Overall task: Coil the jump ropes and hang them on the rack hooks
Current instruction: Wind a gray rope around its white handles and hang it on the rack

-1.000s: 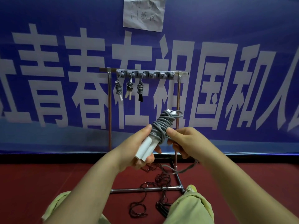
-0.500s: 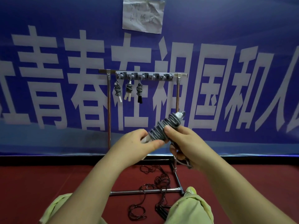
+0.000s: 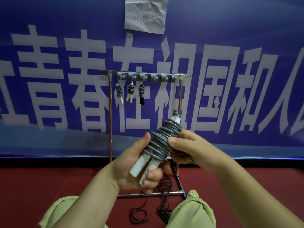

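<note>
While I am kneeling in front of the rack (image 3: 110, 112), my left hand (image 3: 131, 170) is gripping the two white handles (image 3: 143, 165) of a grey rope (image 3: 162, 139), fingers curled round them from below and thumb lying up along the coils. My right hand (image 3: 189, 148) is pinching the wound rope just above, thumb pressing on the coils and the other fingers curled behind, so the bundle is tilting up and to the right in front of the rack's right post. On the hook bar (image 3: 146, 77) at the top of the rack, three coiled ropes are hanging side by side toward its left end: one with a white handle (image 3: 119, 92), one with cream handles (image 3: 130, 92), one with a black handle (image 3: 141, 92). Below the rack's base bar, a loose dark rope (image 3: 162, 204) is lying tangled on the red floor (image 3: 41, 186) between my knees. Behind the rack, a blue banner (image 3: 49, 79) is hanging with a paper note (image 3: 145, 14) stuck above.
</note>
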Action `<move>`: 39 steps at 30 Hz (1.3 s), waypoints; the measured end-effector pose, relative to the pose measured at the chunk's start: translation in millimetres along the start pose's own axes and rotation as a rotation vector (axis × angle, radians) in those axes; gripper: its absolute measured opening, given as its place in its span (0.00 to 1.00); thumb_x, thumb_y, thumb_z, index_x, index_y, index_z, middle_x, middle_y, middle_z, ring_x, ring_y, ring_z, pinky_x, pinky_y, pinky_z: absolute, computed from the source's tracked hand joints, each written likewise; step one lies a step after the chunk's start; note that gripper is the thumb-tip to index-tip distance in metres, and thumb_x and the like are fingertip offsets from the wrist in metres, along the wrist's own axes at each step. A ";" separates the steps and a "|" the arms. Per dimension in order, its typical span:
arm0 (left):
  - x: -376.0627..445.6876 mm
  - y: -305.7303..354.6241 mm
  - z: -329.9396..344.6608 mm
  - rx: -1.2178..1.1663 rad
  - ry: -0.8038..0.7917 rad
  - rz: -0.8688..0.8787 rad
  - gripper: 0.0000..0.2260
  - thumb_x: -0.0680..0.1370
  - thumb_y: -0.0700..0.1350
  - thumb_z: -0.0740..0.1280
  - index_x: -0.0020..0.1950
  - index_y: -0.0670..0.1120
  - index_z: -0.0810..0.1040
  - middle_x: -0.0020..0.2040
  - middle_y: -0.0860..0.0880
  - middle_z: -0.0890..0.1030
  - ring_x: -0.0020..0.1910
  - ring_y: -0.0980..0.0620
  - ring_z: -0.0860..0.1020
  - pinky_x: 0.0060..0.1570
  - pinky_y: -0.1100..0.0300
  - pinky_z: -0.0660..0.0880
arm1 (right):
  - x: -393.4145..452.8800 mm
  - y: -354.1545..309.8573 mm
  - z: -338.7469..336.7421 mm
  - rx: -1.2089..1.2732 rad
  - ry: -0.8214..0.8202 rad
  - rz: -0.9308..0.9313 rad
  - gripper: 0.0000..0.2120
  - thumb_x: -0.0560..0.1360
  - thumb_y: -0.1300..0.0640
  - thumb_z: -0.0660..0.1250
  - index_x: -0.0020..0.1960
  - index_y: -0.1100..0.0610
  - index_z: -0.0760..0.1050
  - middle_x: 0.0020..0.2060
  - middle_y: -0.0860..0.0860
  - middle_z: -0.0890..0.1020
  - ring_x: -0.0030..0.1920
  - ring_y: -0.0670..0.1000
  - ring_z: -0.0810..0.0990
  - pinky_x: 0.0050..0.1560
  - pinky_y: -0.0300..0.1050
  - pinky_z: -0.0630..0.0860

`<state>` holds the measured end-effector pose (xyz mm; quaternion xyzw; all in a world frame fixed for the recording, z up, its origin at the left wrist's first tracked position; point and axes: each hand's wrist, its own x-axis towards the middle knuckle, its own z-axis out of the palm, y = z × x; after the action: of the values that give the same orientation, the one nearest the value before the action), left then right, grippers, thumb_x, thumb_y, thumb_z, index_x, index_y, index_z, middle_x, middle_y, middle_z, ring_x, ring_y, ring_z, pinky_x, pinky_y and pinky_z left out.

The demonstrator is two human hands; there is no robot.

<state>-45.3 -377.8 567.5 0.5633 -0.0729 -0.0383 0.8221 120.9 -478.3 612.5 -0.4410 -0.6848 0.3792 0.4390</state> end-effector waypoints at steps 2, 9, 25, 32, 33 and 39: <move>-2.6 3.8 2.9 0.055 0.092 0.014 0.29 0.73 0.69 0.60 0.54 0.45 0.80 0.38 0.50 0.82 0.30 0.58 0.78 0.30 0.65 0.73 | -2.5 -0.1 -4.3 -0.039 -0.005 0.032 0.07 0.74 0.50 0.63 0.46 0.53 0.74 0.29 0.43 0.75 0.26 0.42 0.66 0.27 0.32 0.64; 0.3 4.8 22.7 0.317 0.597 0.028 0.28 0.70 0.68 0.65 0.50 0.43 0.78 0.38 0.41 0.71 0.27 0.52 0.71 0.26 0.61 0.69 | -9.0 5.5 -13.3 -0.093 0.004 0.048 0.04 0.68 0.44 0.70 0.39 0.43 0.79 0.32 0.47 0.74 0.27 0.46 0.64 0.26 0.38 0.61; 12.1 4.1 35.4 0.859 1.053 0.003 0.33 0.77 0.65 0.47 0.45 0.40 0.79 0.29 0.51 0.77 0.31 0.53 0.76 0.42 0.54 0.75 | -12.5 17.8 -1.9 -0.281 0.457 0.266 0.25 0.62 0.36 0.66 0.33 0.59 0.69 0.20 0.49 0.68 0.20 0.46 0.66 0.23 0.36 0.65; 14.0 0.5 32.1 1.091 1.218 -0.050 0.27 0.75 0.68 0.48 0.48 0.49 0.77 0.44 0.50 0.79 0.44 0.52 0.77 0.51 0.53 0.73 | -15.9 20.8 7.2 -0.279 0.372 0.248 0.31 0.60 0.27 0.61 0.42 0.53 0.80 0.22 0.46 0.65 0.25 0.48 0.61 0.29 0.44 0.60; 13.8 0.1 32.6 1.090 1.231 -0.066 0.25 0.76 0.67 0.49 0.50 0.50 0.76 0.45 0.51 0.78 0.45 0.53 0.77 0.51 0.53 0.73 | -15.5 20.4 8.9 -0.286 0.361 0.252 0.33 0.60 0.26 0.58 0.46 0.53 0.80 0.22 0.45 0.65 0.25 0.47 0.61 0.30 0.44 0.60; 11.6 6.2 41.9 1.211 1.244 -0.146 0.23 0.71 0.68 0.53 0.57 0.56 0.71 0.53 0.57 0.74 0.53 0.56 0.72 0.53 0.53 0.72 | -16.8 15.3 12.2 -0.254 0.298 0.243 0.40 0.62 0.25 0.54 0.52 0.59 0.78 0.27 0.49 0.62 0.29 0.49 0.57 0.32 0.49 0.55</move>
<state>-40.9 -415.7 589.0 0.8256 0.4180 0.2690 0.2670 117.5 -490.8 590.2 -0.6230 -0.5967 0.2706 0.4273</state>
